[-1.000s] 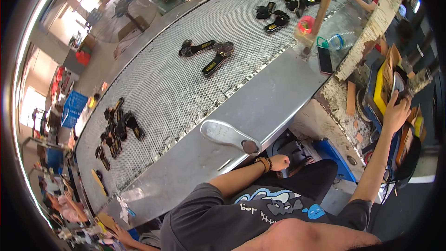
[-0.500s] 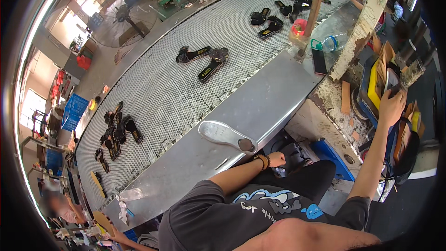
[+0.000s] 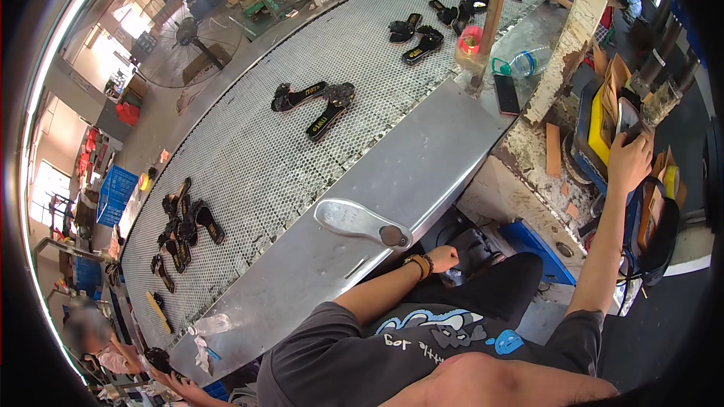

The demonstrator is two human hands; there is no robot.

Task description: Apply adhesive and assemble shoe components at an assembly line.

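My left hand [image 3: 445,258] is a closed fist with a beaded bracelet on the wrist. It rests at the near edge of the steel table [image 3: 422,158], just below a metal foot-shaped form [image 3: 360,222], and nothing shows in it. My right hand [image 3: 627,160] reaches up to the right and grips a flat grey piece [image 3: 626,114] standing in a box with yellow items [image 3: 599,117]. A pair of black sandals [image 3: 317,102] lies on the mesh conveyor belt [image 3: 249,166].
More black sandals lie far along the belt [image 3: 418,36] and in a cluster at the left [image 3: 185,218]. A wooden post [image 3: 494,7], a plastic bottle [image 3: 528,60] and a dark phone [image 3: 505,94] stand at the table's far end. Another person's hand [image 3: 177,386] reaches in at the lower left.
My right hand has risen slightly at the box. The left fist stays by the table edge. The view has shifted a little.
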